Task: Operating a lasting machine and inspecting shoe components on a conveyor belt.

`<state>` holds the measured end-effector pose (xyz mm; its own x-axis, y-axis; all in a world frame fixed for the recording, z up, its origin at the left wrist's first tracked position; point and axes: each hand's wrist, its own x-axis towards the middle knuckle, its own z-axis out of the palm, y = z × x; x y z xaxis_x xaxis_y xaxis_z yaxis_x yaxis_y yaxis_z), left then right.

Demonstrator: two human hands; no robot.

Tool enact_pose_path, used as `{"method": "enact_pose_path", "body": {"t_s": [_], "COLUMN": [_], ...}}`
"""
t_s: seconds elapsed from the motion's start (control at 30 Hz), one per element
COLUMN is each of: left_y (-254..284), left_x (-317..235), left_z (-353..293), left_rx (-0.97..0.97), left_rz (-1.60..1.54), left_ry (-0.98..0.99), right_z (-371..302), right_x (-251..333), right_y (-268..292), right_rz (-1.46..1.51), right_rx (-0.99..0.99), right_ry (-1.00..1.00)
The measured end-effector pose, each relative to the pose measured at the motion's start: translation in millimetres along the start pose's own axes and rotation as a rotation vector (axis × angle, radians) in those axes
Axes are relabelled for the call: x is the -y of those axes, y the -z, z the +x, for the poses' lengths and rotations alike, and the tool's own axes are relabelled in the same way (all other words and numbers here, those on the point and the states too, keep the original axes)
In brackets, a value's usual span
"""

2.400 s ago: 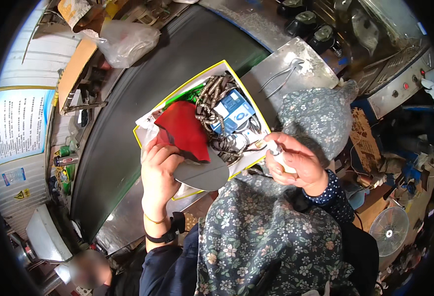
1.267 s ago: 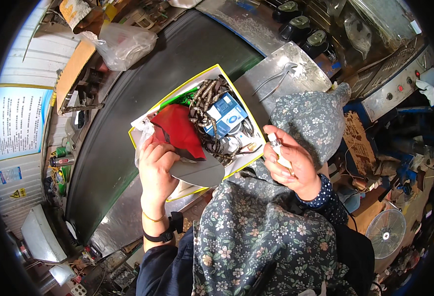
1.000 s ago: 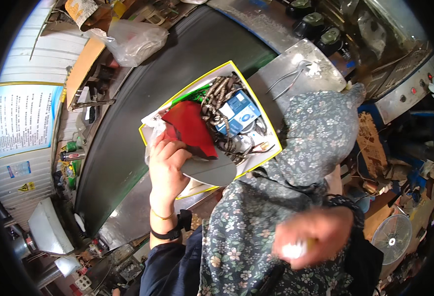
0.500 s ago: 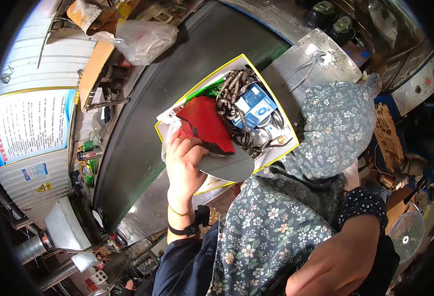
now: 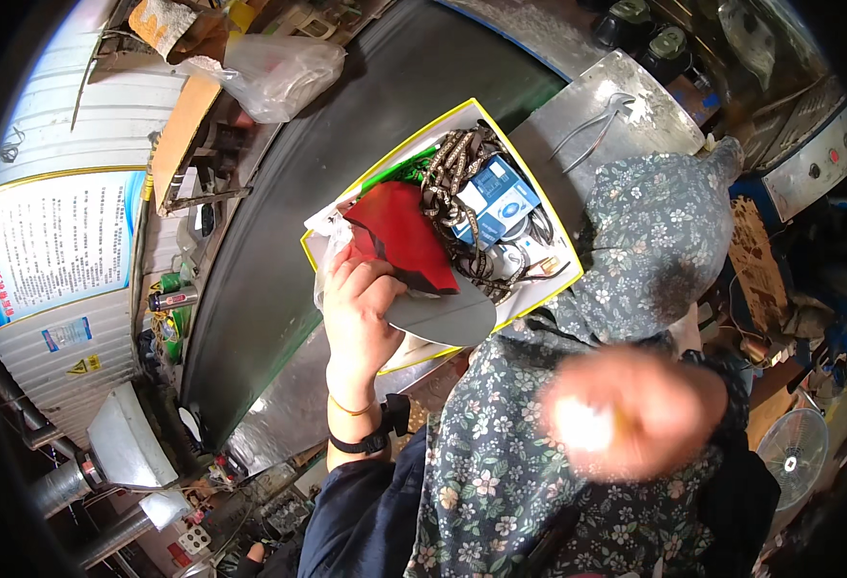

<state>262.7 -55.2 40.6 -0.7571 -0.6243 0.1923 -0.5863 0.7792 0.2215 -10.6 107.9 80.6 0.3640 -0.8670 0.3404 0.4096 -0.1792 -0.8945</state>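
Note:
A shallow white box with a yellow edge [image 5: 544, 310] lies tilted over the machine in front of me. My left hand [image 5: 358, 306] is at its near left side, fingers curled over a red piece [image 5: 399, 236] with dark edges and crumpled clear plastic [image 5: 332, 233] beside it. Under those fingers a smooth grey rounded flap [image 5: 448, 320] sticks out. The box also holds patterned brown laces [image 5: 448, 178], a small blue and white carton [image 5: 501, 204] and some cables. Motion smears my right hand [image 5: 635, 414], raised over my floral apron; a bright spot shows at its fingers, too blurred to name.
A dark conveyor belt [image 5: 260, 279] runs beneath and beyond the box. Pliers [image 5: 597, 125] lie on a worn metal plate [image 5: 635, 82] at the far right. A clear plastic bag [image 5: 284, 77] hangs at the back left; a fan [image 5: 793, 458] stands at the lower right.
My right hand has risen from the lower edge, up and slightly left across the apron. My left hand stays at the box with its fingers still curled.

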Motion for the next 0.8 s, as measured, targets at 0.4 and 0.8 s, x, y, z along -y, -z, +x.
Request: {"method": "enact_pose_path", "body": {"t_s": [0.4, 0.8], "left_y": [3, -22], "left_x": [-1, -22], "left_z": [-2, 5], "left_rx": [-0.009, -0.414], "left_rz": [0.030, 0.052], "left_ry": [0.001, 0.163], "right_z": [7, -13], "right_x": [-119, -138], "right_y": [54, 62], "right_rz": [-0.993, -1.214], "right_rx": [-0.293, -0.478], "right_ry": [-0.045, -0.407]}}
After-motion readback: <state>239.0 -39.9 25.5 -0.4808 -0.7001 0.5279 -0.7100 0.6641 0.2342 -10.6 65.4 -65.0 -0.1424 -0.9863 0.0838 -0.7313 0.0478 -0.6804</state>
